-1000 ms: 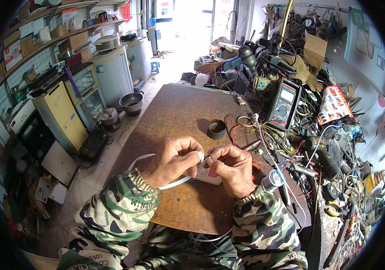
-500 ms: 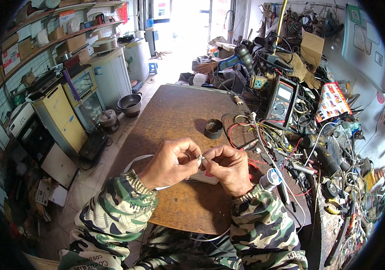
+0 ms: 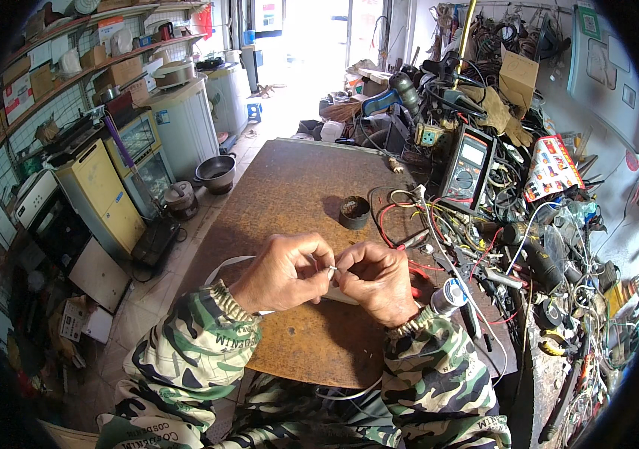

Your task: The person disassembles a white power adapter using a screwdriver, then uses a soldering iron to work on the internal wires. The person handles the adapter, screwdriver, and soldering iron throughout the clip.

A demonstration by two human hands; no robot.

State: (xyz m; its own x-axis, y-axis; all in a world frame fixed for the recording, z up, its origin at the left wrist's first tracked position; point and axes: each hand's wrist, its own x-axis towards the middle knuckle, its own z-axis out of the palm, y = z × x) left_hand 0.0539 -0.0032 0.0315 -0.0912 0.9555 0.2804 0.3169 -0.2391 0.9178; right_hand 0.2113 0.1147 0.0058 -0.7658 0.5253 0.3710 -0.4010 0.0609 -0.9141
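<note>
Above the near half of the brown table (image 3: 289, 179), both my hands meet with fingertips almost touching. My left hand (image 3: 283, 275) pinches a thin white wire end (image 3: 332, 269) between thumb and forefinger. My right hand (image 3: 381, 286) is closed in a pinch at the tip of that wire, its thumb and forefinger against it. A white cord (image 3: 223, 269) loops out on the left side of my left hand. Beneath the hands lies a pale object, mostly hidden by them. Beyond them stands a small dark round tin (image 3: 354, 215).
On the right are a multimeter (image 3: 467, 168), a solder spool (image 3: 450, 295), and a dense heap of cables (image 3: 476, 247) and tools. A pot (image 3: 216, 173) and cabinets (image 3: 100, 196) stand on the floor at left. A cardboard box (image 3: 518, 78) sits atop the clutter.
My fingertips have shifted slightly around the wire end, which now shows more plainly between them. Both forearms have stayed in place.
</note>
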